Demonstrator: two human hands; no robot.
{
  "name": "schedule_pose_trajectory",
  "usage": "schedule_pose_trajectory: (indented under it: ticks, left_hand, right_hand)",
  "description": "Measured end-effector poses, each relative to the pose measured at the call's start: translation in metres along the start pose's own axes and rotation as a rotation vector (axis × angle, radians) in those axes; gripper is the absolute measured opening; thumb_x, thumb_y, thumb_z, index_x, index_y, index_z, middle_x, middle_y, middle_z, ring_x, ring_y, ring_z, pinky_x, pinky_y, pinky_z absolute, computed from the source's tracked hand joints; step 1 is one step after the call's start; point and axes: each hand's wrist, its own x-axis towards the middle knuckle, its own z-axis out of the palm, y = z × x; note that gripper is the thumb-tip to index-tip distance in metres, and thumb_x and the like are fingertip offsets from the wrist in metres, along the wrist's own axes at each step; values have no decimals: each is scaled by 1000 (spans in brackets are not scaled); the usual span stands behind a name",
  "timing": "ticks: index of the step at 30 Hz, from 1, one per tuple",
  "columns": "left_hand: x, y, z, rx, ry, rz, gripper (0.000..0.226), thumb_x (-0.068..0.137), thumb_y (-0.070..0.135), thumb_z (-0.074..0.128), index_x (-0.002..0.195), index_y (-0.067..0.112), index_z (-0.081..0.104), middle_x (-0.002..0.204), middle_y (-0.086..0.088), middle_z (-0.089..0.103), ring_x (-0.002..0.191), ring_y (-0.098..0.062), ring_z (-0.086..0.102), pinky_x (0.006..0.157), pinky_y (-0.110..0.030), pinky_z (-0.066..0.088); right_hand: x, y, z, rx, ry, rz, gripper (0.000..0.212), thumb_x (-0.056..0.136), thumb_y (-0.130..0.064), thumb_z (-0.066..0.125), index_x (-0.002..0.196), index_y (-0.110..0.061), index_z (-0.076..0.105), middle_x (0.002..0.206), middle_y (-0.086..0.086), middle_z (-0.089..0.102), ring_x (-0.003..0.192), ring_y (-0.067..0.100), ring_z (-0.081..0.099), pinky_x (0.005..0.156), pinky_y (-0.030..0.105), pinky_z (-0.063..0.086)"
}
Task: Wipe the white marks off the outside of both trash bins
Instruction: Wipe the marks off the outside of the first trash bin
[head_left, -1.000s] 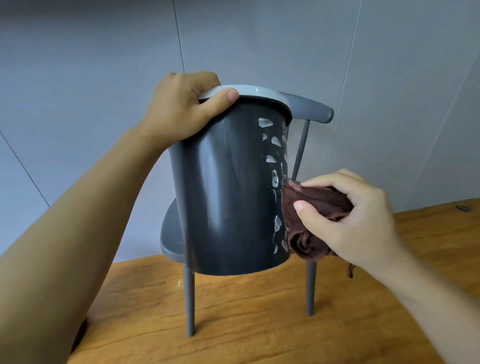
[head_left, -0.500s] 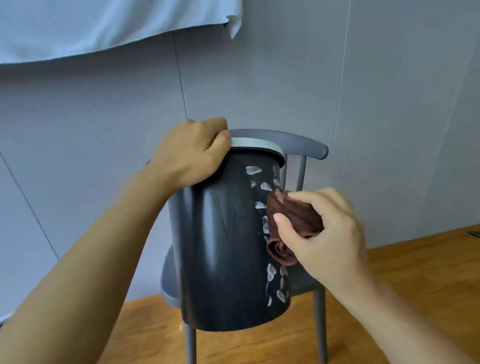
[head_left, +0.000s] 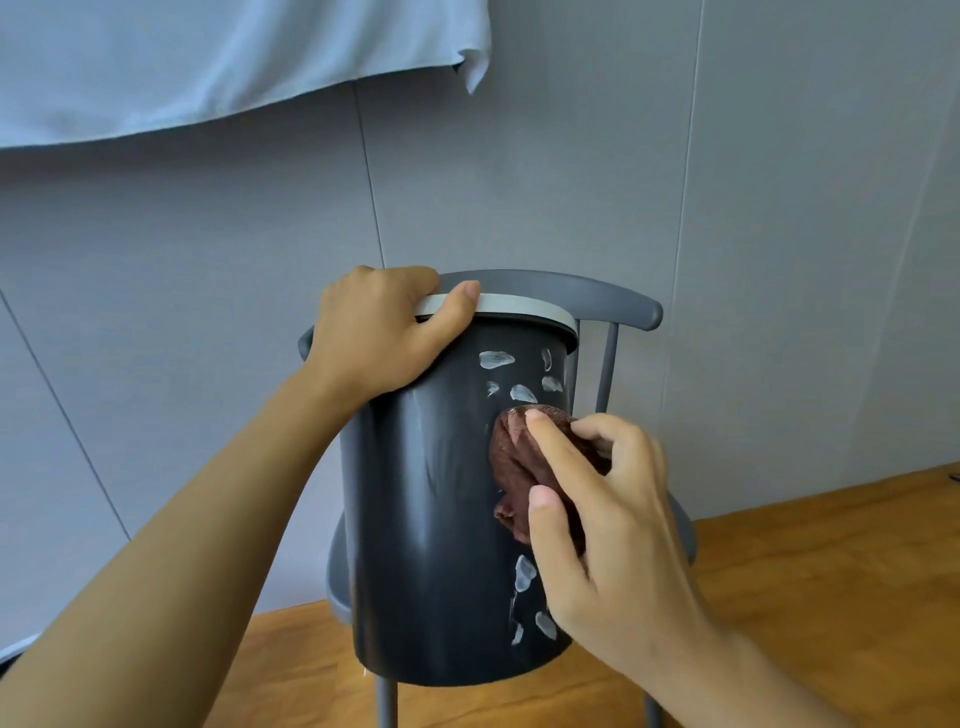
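Note:
A dark grey trash bin (head_left: 431, 519) with a light grey rim ring stands tilted in front of me. My left hand (head_left: 379, 332) grips its rim at the top left, thumb over the ring. My right hand (head_left: 597, 530) holds a bunched brown cloth (head_left: 514, 467) and presses it against the bin's right side at mid height. White marks (head_left: 496, 359) show above the cloth near the rim, and more white marks (head_left: 524, 571) lie below it near the base. Only one bin is in view.
A grey chair (head_left: 618, 306) stands right behind the bin, its backrest and seat partly hidden. The floor (head_left: 805, 597) is wooden. A grey panelled wall (head_left: 208, 260) is behind, with a pale blue cloth (head_left: 208, 57) hanging at the top left.
The view has tilted upward, so the bin sits lower in frame. My right hand has carried the cloth from the bin's right edge onto its marked side; fewer marks show at mid height.

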Motion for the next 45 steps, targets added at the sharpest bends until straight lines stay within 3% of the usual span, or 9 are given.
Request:
schedule_pose_trajectory:
  ticks: [8,13,17,21,25,29,34,40,45]
  left_hand:
    - [0,-3,1,35,-13,-28,59,92,59,43,58,14,27,46,0,26,47,-24,32,52,-32,25]
    - [0,-1,1,19,-20,-13,58,89,64,38,57,17,25,45,1,26,45,-19,31,53,-31,23]
    - [1,2,2,39,-29,-17,59,88,67,35,57,17,25,45,1,27,45,-18,31,52,-31,23]
    - [1,0,1,-13,-15,-21,59,88,65,40,56,19,21,45,2,21,45,-19,25,52,-31,20]
    - [-1,1,5,-63,3,-40,62,87,66,41,56,14,28,46,1,24,48,-25,27,51,-31,21]
    - [-2,7,11,-125,18,-11,64,89,64,42,56,9,36,46,-6,30,49,-32,34,47,-35,29]
    - [-2,12,13,-124,37,57,61,92,60,44,57,10,35,47,0,24,48,-27,30,47,-38,35]
    - [-5,6,11,-167,47,36,60,93,58,44,57,12,32,48,0,24,49,-24,28,48,-39,33]
    - [-7,4,10,-164,55,41,60,93,58,44,57,12,33,48,1,23,49,-22,27,47,-37,32]
  right_hand:
    - [5,9,-5,42,-160,88,77,86,-74,60,154,-46,40,140,-15,40,128,12,48,94,26,58]
    - [11,9,-7,63,-171,113,77,81,-59,80,146,-43,42,130,-23,52,118,4,56,98,26,56]
    - [18,4,-16,40,-149,74,53,84,-48,76,133,-37,58,114,-20,63,102,6,64,84,27,63]
    - [38,7,-36,47,-13,139,45,82,-44,77,122,-42,55,104,-21,64,93,5,66,73,27,62]
    - [50,10,-43,-10,43,113,45,83,-41,76,125,-36,61,106,-14,64,93,8,64,73,24,61]
    - [51,11,-32,-58,91,43,52,82,-22,82,132,-30,68,117,-6,65,99,18,66,78,38,63]
    - [50,13,-22,-277,81,-46,57,84,-23,77,140,-25,64,124,5,62,105,30,60,69,43,62]
    - [48,-2,-18,-301,-12,2,56,93,-50,47,145,-31,54,135,4,56,105,26,55,70,31,50]
    - [48,-12,-16,-368,13,-15,49,100,-42,40,142,-27,60,132,4,62,95,26,59,65,25,41]
